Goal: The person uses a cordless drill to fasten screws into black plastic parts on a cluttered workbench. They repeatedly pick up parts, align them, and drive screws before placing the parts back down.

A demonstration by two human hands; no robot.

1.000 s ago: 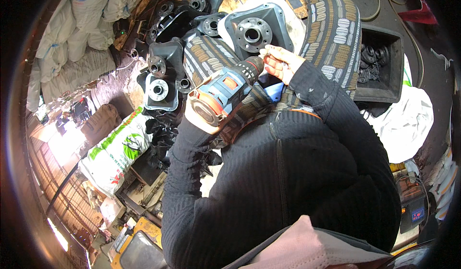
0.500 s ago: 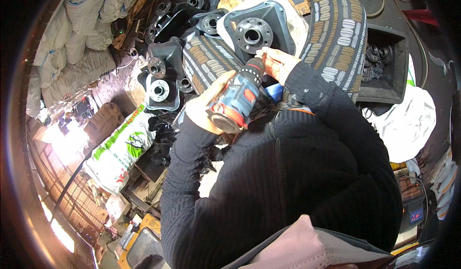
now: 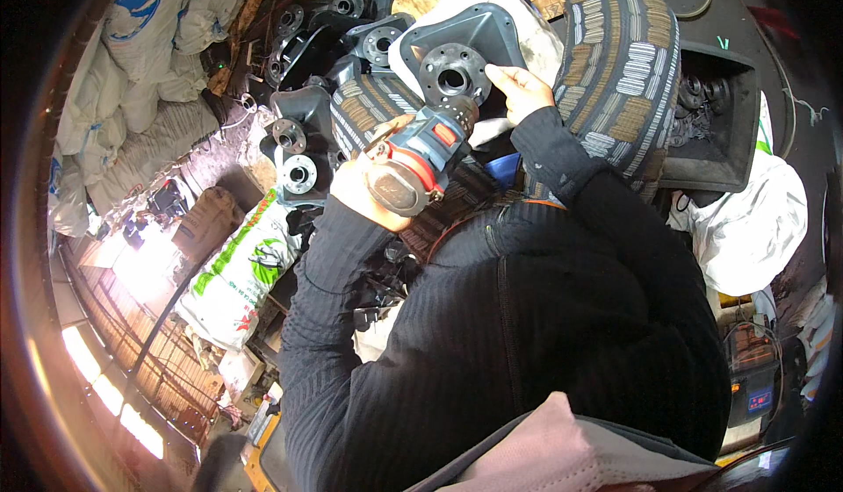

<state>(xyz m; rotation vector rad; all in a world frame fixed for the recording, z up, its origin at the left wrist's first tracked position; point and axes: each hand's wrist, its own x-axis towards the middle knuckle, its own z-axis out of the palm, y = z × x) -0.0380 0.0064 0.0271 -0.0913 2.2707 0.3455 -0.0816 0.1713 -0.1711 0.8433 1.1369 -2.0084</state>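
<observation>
In my left hand (image 3: 358,195) is a blue and grey cordless drill (image 3: 428,143) with a red ring, my fingers wrapped round it. Its dark chuck points at the lower edge of a round flange (image 3: 433,75), which has a central bore and small holes round it. The flange sits on a dark, square-based metal housing (image 3: 481,37). Against the flange's right rim are the pinched fingertips of my right hand (image 3: 527,93); whatever they hold, if anything, is too small to make out. The tip of the drill is hidden.
A patterned fabric-covered ring (image 3: 619,71) curves round the housing. More flanged housings (image 3: 379,46) lie at the upper left. On the right stands a black bin (image 3: 709,172) of metal parts beside a white sack (image 3: 746,220). A white and green sack (image 3: 241,272) lies left.
The drill has moved a little left, its chuck now by the flange. My right hand has left the front of the chuck and shifted right to the flange's rim. The housing appears tilted differently.
</observation>
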